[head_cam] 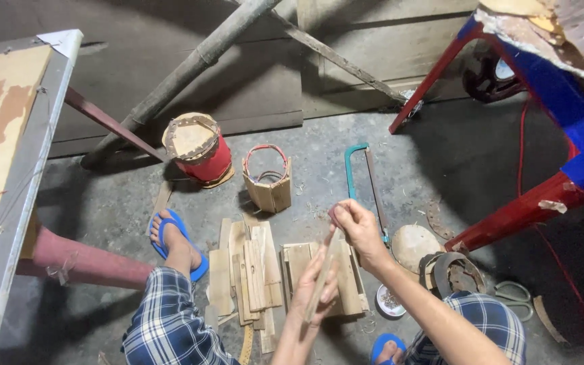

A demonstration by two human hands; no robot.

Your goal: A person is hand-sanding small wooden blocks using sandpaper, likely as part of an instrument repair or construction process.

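Observation:
My left hand (318,284) holds a thin wooden slat (324,270) upright above the floor. At the slat's top end, my right hand (356,226) pinches it with closed fingers. Under both hands lie two heaps of short wooden slats (248,274) on the concrete. Beyond them stands a small half-built container of wooden slats (269,179) with a red wire ring on top. A round red drum-like container with a wooden lid (199,150) stands to its left.
A teal-framed hacksaw (365,182) lies on the floor right of the slat container. A round wooden disc (414,245), curved scraps (455,270), a small bowl (390,303) and scissors (516,296) sit by my right knee. A red-and-blue table (562,135) stands right, a bench (8,169) left.

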